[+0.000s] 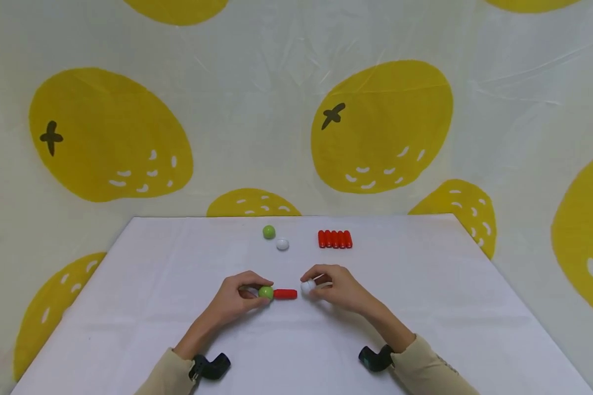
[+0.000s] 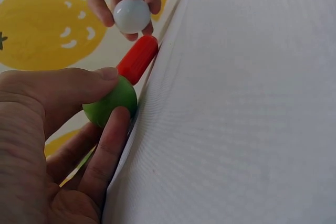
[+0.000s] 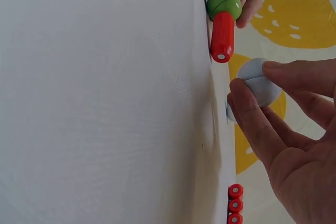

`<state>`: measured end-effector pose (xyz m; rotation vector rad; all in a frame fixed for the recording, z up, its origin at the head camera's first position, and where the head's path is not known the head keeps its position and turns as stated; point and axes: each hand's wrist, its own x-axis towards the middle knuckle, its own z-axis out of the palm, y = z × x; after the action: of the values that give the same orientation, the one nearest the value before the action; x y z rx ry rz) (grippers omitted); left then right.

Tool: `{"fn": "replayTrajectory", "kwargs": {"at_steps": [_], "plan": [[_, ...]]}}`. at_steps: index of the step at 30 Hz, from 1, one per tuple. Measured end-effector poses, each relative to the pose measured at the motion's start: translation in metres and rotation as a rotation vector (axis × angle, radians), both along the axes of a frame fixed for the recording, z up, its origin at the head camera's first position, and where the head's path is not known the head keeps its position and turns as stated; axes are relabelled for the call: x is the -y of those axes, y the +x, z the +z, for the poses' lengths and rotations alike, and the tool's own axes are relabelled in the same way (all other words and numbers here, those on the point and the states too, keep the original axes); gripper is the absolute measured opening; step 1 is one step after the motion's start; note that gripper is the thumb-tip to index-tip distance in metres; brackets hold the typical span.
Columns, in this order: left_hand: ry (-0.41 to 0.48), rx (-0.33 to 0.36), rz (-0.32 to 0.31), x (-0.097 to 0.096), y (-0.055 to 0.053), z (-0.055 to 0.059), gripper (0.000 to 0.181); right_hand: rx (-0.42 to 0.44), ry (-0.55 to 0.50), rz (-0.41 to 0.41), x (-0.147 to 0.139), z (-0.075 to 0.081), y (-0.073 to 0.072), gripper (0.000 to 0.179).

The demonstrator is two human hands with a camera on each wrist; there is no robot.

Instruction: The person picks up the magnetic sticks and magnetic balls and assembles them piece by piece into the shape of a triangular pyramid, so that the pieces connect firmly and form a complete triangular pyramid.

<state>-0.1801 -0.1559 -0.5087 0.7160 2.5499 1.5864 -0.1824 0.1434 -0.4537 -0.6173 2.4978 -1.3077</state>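
Note:
My left hand (image 1: pixel 238 296) pinches a green ball (image 1: pixel 266 293) between thumb and fingers, low over the white cloth. A red rod (image 1: pixel 285 294) extends from the ball toward the right, end to end with it; its free end shows a pale round spot in the right wrist view. My right hand (image 1: pixel 338 286) holds a white ball (image 1: pixel 307 287) by thumb and fingertips, a seam line around it in the right wrist view (image 3: pixel 259 82). Between the white ball and the rod's free end a small gap shows.
Farther back on the white-covered table (image 1: pixel 400 263) lie another green ball (image 1: pixel 269 232) and another white ball (image 1: pixel 282 244). Several red rods (image 1: pixel 335 239) stand side by side to their right. A cloth with yellow fruit prints (image 1: pixel 257 109) hangs behind the table.

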Motion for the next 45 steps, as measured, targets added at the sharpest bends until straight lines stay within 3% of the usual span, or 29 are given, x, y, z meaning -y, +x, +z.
{"fn": "replayTrajectory", "kwargs": {"at_steps": [9,34,45], "plan": [[0.013,0.005,0.001,0.0,-0.0028,0.0049,0.033,0.017,-0.017,0.023,-0.0032,0.0014,-0.0037,0.026],[0.028,0.049,0.007,0.002,-0.0042,-0.0009,0.034,0.048,-0.02,0.067,0.0013,-0.0057,-0.0035,0.025],[0.026,0.038,0.009,0.0019,-0.0029,-0.0016,0.035,0.044,-0.032,0.085,-0.0008,-0.0053,-0.0037,0.024]]}}
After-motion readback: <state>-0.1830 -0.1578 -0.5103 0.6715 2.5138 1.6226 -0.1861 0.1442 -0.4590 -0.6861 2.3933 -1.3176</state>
